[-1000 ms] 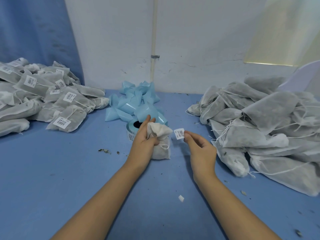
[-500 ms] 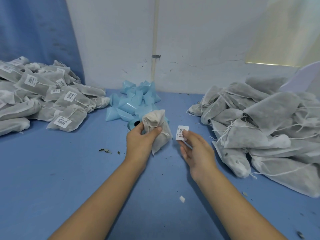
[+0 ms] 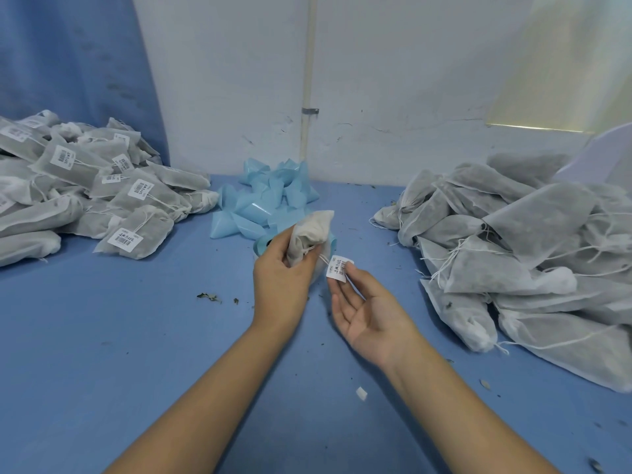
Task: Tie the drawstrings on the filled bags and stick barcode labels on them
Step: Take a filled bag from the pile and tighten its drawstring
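**Bag held up, label just short of it**

Nearest on the blue table [image 3: 102,336], a white scrap [image 3: 361,393] lies between the forearms, with leaf crumbs [image 3: 208,296] off to the left. Past these, the left hand [image 3: 280,282] grips the bag [image 3: 309,234] at its gathered neck, fingers curled over the cloth, holding it clear of the table. A drawstring [image 3: 321,256] trails out toward the other hand. The neck looks cinched, but I cannot tell whether it is knotted.

The right hand [image 3: 369,313] is palm up with most fingers loose and straight. Its thumb and forefinger pinch a barcode label [image 3: 338,268] just beside the bag, not yet on it. Judging by that gap, this bag is at the labelling step.

Behind the left hand a label roll [image 3: 261,242] peeks out, mostly hidden. Beyond it lies a heap of blue backing strips [image 3: 270,200]. Far left, the finished pile [image 3: 130,213] holds bags that are tied and labelled. Far right, the unlabelled pile [image 3: 513,241] is large, with loose strings and no labels showing, so much of the job appears to remain.
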Demonstrator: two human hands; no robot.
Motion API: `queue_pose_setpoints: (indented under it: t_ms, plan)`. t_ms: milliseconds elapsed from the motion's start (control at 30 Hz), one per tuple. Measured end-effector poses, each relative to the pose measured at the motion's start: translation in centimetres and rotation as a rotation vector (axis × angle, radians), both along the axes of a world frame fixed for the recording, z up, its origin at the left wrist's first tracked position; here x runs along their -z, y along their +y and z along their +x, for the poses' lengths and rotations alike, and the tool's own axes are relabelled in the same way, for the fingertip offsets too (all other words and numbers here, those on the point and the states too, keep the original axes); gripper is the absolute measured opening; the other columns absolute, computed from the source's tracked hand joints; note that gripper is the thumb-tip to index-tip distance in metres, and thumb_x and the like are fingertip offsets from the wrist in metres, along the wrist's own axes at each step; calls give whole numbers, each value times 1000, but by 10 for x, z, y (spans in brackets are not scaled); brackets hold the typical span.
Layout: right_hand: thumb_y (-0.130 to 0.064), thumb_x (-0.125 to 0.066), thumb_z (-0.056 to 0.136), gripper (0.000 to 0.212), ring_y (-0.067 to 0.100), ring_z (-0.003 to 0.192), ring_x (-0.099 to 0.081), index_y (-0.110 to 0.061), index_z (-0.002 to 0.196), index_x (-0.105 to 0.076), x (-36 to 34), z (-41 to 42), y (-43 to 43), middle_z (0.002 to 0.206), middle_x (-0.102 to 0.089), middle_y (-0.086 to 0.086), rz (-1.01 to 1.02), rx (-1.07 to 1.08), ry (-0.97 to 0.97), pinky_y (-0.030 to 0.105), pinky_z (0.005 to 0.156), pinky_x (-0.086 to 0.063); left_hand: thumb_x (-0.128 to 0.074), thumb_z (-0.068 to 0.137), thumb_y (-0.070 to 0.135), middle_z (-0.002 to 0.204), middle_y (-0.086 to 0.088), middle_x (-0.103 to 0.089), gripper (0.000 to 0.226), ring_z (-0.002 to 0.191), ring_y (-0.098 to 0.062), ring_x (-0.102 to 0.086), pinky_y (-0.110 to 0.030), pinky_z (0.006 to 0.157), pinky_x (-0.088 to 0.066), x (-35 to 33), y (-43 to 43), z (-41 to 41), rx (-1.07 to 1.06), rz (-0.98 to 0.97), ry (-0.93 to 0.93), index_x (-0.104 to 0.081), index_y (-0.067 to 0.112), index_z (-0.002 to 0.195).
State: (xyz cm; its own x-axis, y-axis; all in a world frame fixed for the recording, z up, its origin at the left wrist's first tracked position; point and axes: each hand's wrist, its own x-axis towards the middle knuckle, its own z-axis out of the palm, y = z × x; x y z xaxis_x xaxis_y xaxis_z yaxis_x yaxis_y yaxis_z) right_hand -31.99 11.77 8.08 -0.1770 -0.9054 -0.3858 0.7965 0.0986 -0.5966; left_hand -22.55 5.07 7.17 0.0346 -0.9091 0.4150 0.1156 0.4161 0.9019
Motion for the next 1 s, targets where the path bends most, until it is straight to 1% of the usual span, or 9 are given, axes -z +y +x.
queue_pose_setpoints:
  t_ms: [100,300,400,500,600,667,733,800,1000]
  plan:
    - [-16,-66,86,4,8,64,-71,-12,85,-68,1,0,0,77,-74,2,17,-13,13,17,53,-55,-71,82,7,80,16,-66,15,71,9,-57,-8,69,-43,-2,1,-1,-4,-9,9,-68,10,96]
    - [-16,-67,86,7,12,67,-72,-9,88,-69,0,0,1,80,-75,4,35,-62,13,20,60,-57,-72,82,9,72,12,-65,11,66,3,-57,-9,63,-46,-12,4,-2,9,34,97,-66,19,80]
    - [-17,-67,86,8,14,69,-73,-9,88,-69,0,0,1,83,-75,6,32,-84,29,22,61,-58,-73,82,11,75,6,-67,11,69,0,-59,-11,64,-48,-15,5,-1,31,88,154,-66,18,78]
    - [-18,-67,86,9,16,74,-73,-10,90,-69,0,0,1,90,-75,7,34,-103,70,23,64,-58,-73,82,13,82,1,-70,9,77,-7,-63,-20,72,-51,-16,4,0,52,144,198,-67,19,80]
    - [-18,-69,85,11,16,76,-73,-11,94,-69,1,0,0,98,-74,6,46,-89,89,27,69,-59,-73,82,14,78,5,-71,9,76,-7,-64,-24,72,-53,-17,3,1,64,191,235,-66,19,78]
    - [-19,-71,83,12,13,75,-71,-13,93,-70,2,0,0,90,-74,2,62,-71,98,27,75,-57,-73,82,15,72,10,-70,10,71,-4,-64,-19,63,-52,-18,2,2,65,195,242,-66,20,77]
    - [-20,-72,82,11,11,70,-66,-13,89,-69,3,1,-2,76,-71,-2,68,-48,101,23,70,-56,-73,82,15,70,12,-69,11,68,-1,-62,-16,58,-51,-18,2,3,47,171,226,-65,22,76]
    - [-20,-72,82,9,9,63,-62,-13,86,-68,5,0,-2,66,-67,-3,53,-20,82,19,59,-54,-72,82,14,73,12,-68,13,72,-1,-62,-17,65,-52,-19,1,4,19,132,209,-66,24,78]
    - [-24,-69,81,12,4,54,-59,-15,89,-65,4,-3,-3,64,-63,-5,-101,66,17,15,49,-48,-71,84,15,77,18,-67,16,75,7,-60,-9,71,-47,-18,2,4,-27,23,146,-65,29,81]
